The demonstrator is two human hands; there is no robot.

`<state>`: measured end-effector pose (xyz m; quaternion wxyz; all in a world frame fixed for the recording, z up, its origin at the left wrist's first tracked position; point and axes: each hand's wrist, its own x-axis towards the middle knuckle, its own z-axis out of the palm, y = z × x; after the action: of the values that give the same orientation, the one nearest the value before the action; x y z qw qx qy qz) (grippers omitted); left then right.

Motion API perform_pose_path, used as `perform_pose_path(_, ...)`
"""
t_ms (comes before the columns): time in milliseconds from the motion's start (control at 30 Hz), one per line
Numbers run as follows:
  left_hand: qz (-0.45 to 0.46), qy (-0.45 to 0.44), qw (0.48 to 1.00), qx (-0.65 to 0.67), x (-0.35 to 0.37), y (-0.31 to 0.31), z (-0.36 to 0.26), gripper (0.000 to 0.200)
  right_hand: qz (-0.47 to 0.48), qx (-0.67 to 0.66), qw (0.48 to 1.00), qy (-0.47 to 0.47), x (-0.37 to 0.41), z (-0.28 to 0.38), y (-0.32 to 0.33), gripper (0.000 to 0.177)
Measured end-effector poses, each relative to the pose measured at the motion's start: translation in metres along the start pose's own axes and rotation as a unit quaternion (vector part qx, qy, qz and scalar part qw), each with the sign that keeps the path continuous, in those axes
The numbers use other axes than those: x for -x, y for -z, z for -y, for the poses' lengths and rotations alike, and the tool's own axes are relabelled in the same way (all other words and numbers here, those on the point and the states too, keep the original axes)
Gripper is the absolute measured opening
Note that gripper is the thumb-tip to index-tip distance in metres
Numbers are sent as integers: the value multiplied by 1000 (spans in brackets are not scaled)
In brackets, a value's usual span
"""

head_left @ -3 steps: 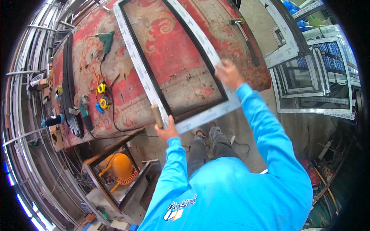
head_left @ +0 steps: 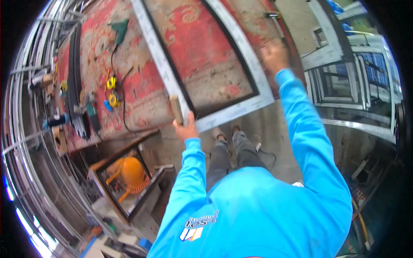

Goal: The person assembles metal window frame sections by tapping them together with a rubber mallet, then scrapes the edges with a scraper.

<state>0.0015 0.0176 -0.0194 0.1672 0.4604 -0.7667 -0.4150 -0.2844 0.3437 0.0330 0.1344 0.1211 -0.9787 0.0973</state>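
Note:
My left hand is closed around a short wooden block, which stands at the near left corner of a rectangular window frame. That frame has white film on its faces and a dark inner edge. Right of the frame, my right hand is blurred over the grip end of a hammer. The hammer lies on the worktable, its head pointing away from me and its lower handle hidden by the hand.
A worn red patterned cloth covers the table. On the left lie a green drill, yellow tape measures and dark profiles. More frames stand at right. An orange tank sits below left.
My right hand has moved off the frame's right side, rightward and away from me, to the hammer. My left hand stays on the wooden block; the whole view has shifted slightly.

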Motion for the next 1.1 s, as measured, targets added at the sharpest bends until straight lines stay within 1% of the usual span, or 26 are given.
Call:
perform_pose_path(33,14,-34,998,55,-6,8,15,58,30,108,993,-42,-2,0,9,37)
perform_pose_path(67,56,-27,997,44,-11,19,15,55,19,197,979,-40,-7,-54,-46,46)
perform_pose_path(100,64,-45,995,70,-16,24,22,52,16,129,986,-103,-8,-73,-57,53)
perform_pose_path(133,122,-22,991,45,-24,32,29,50,91,100,977,-165,-3,-84,-60,54)
perform_pose_path(167,150,-17,988,17,-28,42,18,52,123,99,974,-161,-5,-82,-52,54)
perform_pose_path(200,196,19,980,3,-38,45,22,57,150,100,971,-159,-7,-84,-46,55)
perform_pose_path(267,231,51,971,-21,-43,57,1,60,195,119,956,-184,-17,-100,-66,57)
perform_pose_path(300,228,54,972,-28,-44,59,1,60,204,73,956,-199,-23,-96,-59,46)
perform_pose_path(333,234,63,970,-20,-42,58,3,62,210,73,954,-201,-26,-103,-60,46)
perform_pose_path(367,241,70,968,-13,-40,56,3,64,205,-62,946,-242,-31,-114,-65,38)
perform_pose_path(400,246,70,967,-18,-39,54,7,64,194,-195,920,-280,-30,-123,-62,31)
perform_pose_path(433,243,74,967,-14,-41,51,13,65,162,-233,919,-274,-22,-106,-39,23)
perform_pose_path(467,239,77,968,-10,-39,52,18,66,161,-234,917,-279,-11,-96,-18,23)
perform_pose_path(500,238,94,967,-12,-35,54,10,67,213,-341,860,-316,-1,-86,2,23)
perform_pose_path(533,239,87,967,-14,-36,55,8,67,257,-443,787,-344,10,-79,19,24)
perform_pose_path(567,243,62,967,-36,-39,56,10,66,212,-519,763,-322,34,-72,21,23)
perform_pose_path(600,249,40,966,-59,-38,58,14,64,211,-520,762,-325,57,-58,33,23)
perform_pose_path(633,270,63,960,-41,-37,61,12,65,182,-497,785,-321,84,-37,51,25)
perform_pose_path(667,275,64,958,-46,-38,65,12,65,152,-472,808,-319,112,-18,68,27)
perform_pose_path(733,315,73,945,-43,-41,69,12,65,97,-472,824,-300,179,9,87,29)
perform_pose_path(767,323,41,945,-39,-44,69,14,64,75,-477,819,-311,218,24,96,28)
perform_pose_path(867,353,15,935,-22,-53,66,20,62,-10,-496,798,-342,317,68,110,24)
perform_pose_path(933,386,19,922,-16,-64,63,20,59,-29,-488,767,-416,374,98,117,26)
perform_pose_path(967,410,9,912,-3,-69,61,22,57,-43,-475,765,-433,405,115,121,26)
perform_pose_path(1033,453,10,891,-7,-75,64,27,52,-26,-457,731,-506,468,154,134,28)
perform_pose_path(1100,458,-10,889,19,-73,63,26,52,-36,-421,672,-609,516,198,137,31)
